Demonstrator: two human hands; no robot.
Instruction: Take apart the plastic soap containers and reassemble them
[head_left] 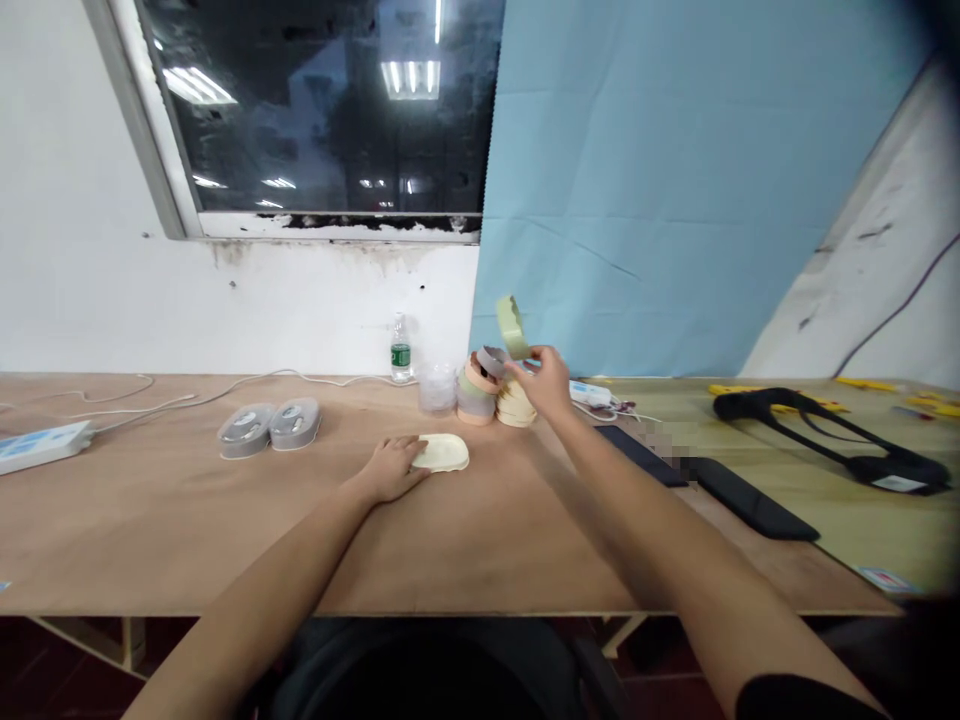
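My left hand (390, 470) lies on the plywood table (187, 540), its fingertips pressing on the near edge of a cream oval pad (442, 453). My right hand (546, 382) is raised and pinches a pale green curved band (512, 327) between its fingers. Just below that hand stands a stack of cream rounded pieces (516, 405). Beside the stack is a pile of pastel rings (477, 392) in peach, green and grey, partly overlapping one another.
A water bottle with a green label (400, 352) and a clear cup (437, 388) stand at the wall. Two grey oval cases (268, 426) and a power strip (41, 447) sit left. Dark flat slabs (752, 498), a black frame (829, 437) and yellow tools (776, 398) lie right.
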